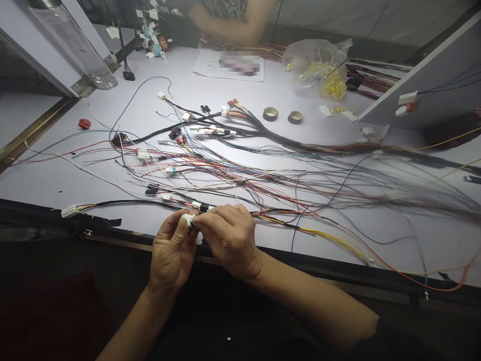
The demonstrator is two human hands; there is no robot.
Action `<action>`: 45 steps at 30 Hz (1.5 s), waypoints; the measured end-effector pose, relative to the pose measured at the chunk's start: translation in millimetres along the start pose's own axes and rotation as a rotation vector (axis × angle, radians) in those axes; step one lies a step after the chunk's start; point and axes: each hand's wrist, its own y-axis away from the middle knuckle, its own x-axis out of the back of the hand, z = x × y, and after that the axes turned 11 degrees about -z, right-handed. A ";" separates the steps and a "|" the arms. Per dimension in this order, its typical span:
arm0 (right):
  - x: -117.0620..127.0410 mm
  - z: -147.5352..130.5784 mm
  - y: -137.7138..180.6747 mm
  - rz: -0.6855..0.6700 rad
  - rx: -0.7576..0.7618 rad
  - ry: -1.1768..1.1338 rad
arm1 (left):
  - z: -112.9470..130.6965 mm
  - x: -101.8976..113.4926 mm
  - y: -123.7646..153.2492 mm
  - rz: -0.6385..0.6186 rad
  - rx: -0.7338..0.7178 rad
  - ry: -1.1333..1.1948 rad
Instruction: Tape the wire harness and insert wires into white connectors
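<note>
Near the table's front edge, my left hand [171, 250] is closed around a small white connector [188, 219], its thumb pressed on the side. My right hand [231, 235] pinches at the connector's right end; the fingers hide what they grip, perhaps a wire end. Just behind the hands run loose wires of a wire harness [240, 175], red, black, white and yellow. A white plug [71, 210] on a black-sleeved branch lies to the left of my hands. To the right, a bundle of yellow wires [330, 238] ends in bare metal terminals.
Two rolls of black tape [270, 114] lie behind the taped harness trunk [281, 139]. Further back are a clear bag of yellow parts [319, 70] and a paper sheet [210, 67]. A red connector [84, 123] sits at left. Another person's arm [240, 27] rests across the far side.
</note>
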 end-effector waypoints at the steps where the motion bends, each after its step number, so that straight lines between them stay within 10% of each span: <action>1: -0.8 0.6 0.2 0.000 0.000 0.002 | 0.1 -0.1 0.0 0.000 0.000 -0.001; 45: 5.2 1.4 -2.0 -0.016 0.060 0.080 | -0.8 -0.7 -1.0 -0.004 -0.021 -0.004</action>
